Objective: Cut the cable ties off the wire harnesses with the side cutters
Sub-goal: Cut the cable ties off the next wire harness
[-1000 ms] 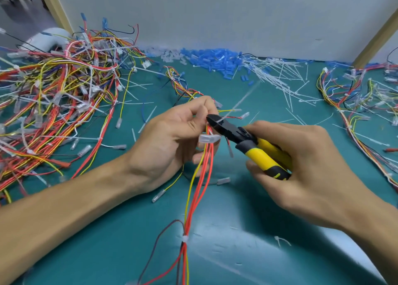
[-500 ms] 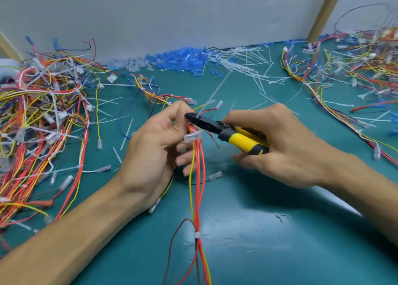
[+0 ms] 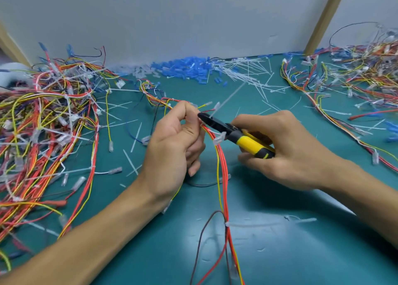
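My left hand [image 3: 174, 142] pinches a red and yellow wire harness [image 3: 221, 177] near its upper end, above the green mat [image 3: 280, 252]. My right hand [image 3: 286, 153] grips the yellow-handled side cutters [image 3: 237, 136]. Their black jaws point left and meet the wires right at my left fingertips. A clear connector hangs on the harness just below the jaws. Lower down, a white cable tie [image 3: 228, 224] still binds the harness, its tail lying to the right.
A big tangle of harnesses [image 3: 43, 134] covers the left of the mat, another pile [image 3: 355, 80] the right. Blue sleeves [image 3: 183, 67] and cut white ties [image 3: 247, 73] lie along the back wall. Loose tie offcuts are scattered around my hands.
The view has swung, showing more of the right pile. Both hands have kept their hold; the cutter jaws stay at the wires by my left fingertips.
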{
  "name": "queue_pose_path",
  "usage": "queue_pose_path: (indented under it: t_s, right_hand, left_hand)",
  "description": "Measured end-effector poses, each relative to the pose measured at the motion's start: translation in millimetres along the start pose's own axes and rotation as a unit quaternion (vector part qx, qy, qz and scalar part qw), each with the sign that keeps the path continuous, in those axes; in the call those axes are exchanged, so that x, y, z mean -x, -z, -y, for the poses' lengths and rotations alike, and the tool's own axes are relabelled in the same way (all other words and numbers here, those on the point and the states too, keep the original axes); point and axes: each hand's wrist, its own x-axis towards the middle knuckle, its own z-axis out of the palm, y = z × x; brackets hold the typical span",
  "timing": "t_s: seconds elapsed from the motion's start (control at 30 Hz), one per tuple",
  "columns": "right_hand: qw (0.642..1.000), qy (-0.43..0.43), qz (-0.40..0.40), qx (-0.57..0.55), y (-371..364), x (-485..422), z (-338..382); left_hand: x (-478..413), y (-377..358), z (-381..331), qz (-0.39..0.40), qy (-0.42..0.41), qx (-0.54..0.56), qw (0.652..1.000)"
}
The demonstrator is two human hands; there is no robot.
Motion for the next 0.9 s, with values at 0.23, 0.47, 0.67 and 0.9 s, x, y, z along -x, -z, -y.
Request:
queue_pose_path:
  t_s: [0.23, 0.47, 0.67, 0.9]
  right_hand:
    - [1.0, -0.012, -0.01, -0.018, -2, 1, -3]
    - [0.999, -0.032, -0.014, -0.036, 1, 6, -11]
    - [0.999, 0.005, -0.048, 0.001, 1, 5, -11]
    - [0.996, -0.033, -0.038, -0.069, 1, 7, -9]
  left_hand:
    - [1, -3, 1, 0.001, -0.015, -0.025, 1.0]
    - [1, -4, 1, 0.013, 0.008, -0.034, 0.999]
    - [-2, 4, -6, 0.022, 0.016, 0.001, 1.0]
    - [-2, 3, -4, 0.027, 0.005, -0.038, 0.999]
